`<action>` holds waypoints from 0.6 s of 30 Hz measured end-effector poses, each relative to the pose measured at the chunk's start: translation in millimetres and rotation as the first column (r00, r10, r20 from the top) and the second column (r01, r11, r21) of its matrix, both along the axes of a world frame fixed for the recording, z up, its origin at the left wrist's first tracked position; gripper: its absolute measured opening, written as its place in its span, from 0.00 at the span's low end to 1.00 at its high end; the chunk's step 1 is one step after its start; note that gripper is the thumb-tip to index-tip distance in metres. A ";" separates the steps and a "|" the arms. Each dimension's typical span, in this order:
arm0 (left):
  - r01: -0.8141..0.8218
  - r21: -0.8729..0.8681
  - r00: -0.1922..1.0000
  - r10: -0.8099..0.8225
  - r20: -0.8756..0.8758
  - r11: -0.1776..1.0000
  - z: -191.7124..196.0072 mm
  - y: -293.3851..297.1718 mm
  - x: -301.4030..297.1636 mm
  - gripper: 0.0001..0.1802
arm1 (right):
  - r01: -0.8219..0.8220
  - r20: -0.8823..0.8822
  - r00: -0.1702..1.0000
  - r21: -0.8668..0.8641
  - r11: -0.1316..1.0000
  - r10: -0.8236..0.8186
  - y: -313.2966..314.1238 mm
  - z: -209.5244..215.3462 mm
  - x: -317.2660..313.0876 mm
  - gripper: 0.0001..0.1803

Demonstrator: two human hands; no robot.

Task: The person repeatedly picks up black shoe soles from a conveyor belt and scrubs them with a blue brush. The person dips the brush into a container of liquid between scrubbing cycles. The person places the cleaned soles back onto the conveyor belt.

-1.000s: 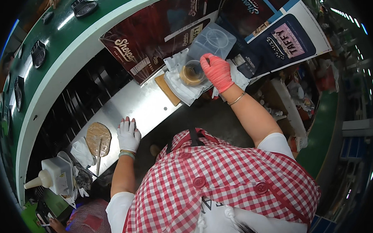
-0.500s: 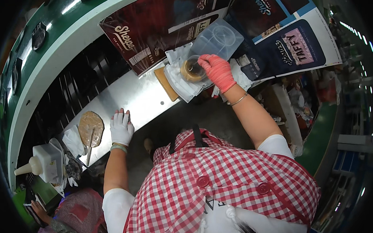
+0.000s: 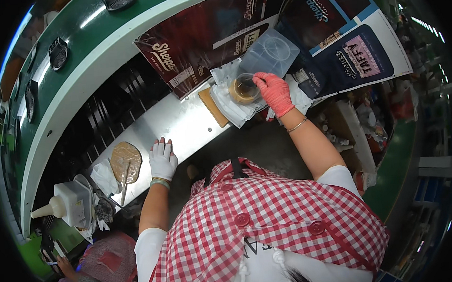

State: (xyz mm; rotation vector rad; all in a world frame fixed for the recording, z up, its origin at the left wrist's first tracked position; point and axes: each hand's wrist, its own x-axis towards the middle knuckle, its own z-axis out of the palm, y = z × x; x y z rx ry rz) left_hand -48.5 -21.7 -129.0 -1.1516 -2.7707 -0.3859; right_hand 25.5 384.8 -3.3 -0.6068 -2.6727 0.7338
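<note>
My right hand (image 3: 275,92), in a coral-pink glove, has its fingers closed at the right rim of a clear plastic cup (image 3: 244,89). A tan ring shows low in the cup; its contents are hard to make out. White cloths (image 3: 234,106) lie beneath and around the cup, with a tan folded pad (image 3: 213,108) at their left. My left hand (image 3: 163,160), in a white glove with bare fingertips, rests palm down and flat on the metal ledge (image 3: 185,122). Left of it lies a flat brown, film-like round piece (image 3: 126,163) with a thin stick or brush handle (image 3: 125,183) across it.
Behind the cup stands a translucent plastic box (image 3: 270,53), backed by printed cardboard sheets (image 3: 191,49). A white squeeze bottle (image 3: 67,203) stands at far left. Dark machine slats lie under a green curved counter (image 3: 80,34). Another person (image 3: 107,262) is at lower left.
The whole view has shifted, so the scene sits farther right. My right fingers have drawn back from over the cup's mouth to its right rim. My left hand stays flat on the ledge.
</note>
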 end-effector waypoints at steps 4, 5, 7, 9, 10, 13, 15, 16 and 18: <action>-0.003 -0.008 1.000 0.003 0.026 1.000 3.5 1.6 2.2 0.26 | 0.024 0.022 0.999 0.014 1.000 -0.024 -9.0 9.1 4.4 0.17; -0.008 -0.003 1.000 0.008 0.016 1.000 3.5 1.3 2.3 0.26 | 0.054 -0.035 0.998 -0.015 0.998 -0.054 -12.1 15.4 4.1 0.17; -0.080 0.063 0.994 0.076 0.073 0.995 -6.7 -0.5 5.6 0.23 | 0.114 -0.083 0.989 -0.083 0.990 -0.121 -16.8 28.4 3.7 0.17; -0.117 0.211 0.954 0.051 0.296 0.970 5.3 -1.7 -0.2 0.18 | 0.129 -0.096 0.985 -0.118 0.985 -0.140 -17.0 34.1 6.8 0.17; -0.160 0.348 0.931 0.024 0.364 0.924 12.7 -7.0 -4.0 0.18 | 0.129 -0.102 0.985 -0.136 0.982 -0.143 -17.5 36.5 6.9 0.17; -0.201 0.677 0.901 -0.138 0.412 0.707 102.5 -17.8 -18.9 0.17 | 0.183 -0.121 0.973 -0.102 0.978 -0.195 -17.8 27.3 13.8 0.17; -0.126 0.802 0.968 -0.105 0.228 0.584 176.2 -35.7 -46.4 0.18 | 0.186 -0.173 0.962 -0.149 0.971 -0.211 -21.8 16.6 7.8 0.16; -0.009 0.732 1.000 0.004 0.008 0.681 209.3 -52.3 -69.8 0.18 | 0.186 -0.171 0.957 -0.253 0.950 -0.233 -22.6 12.8 8.2 0.16; -0.005 0.715 0.970 0.178 -0.167 0.699 262.8 -87.1 -113.4 0.16 | 0.198 -0.143 0.959 -0.282 0.939 -0.246 -22.8 2.5 4.3 0.17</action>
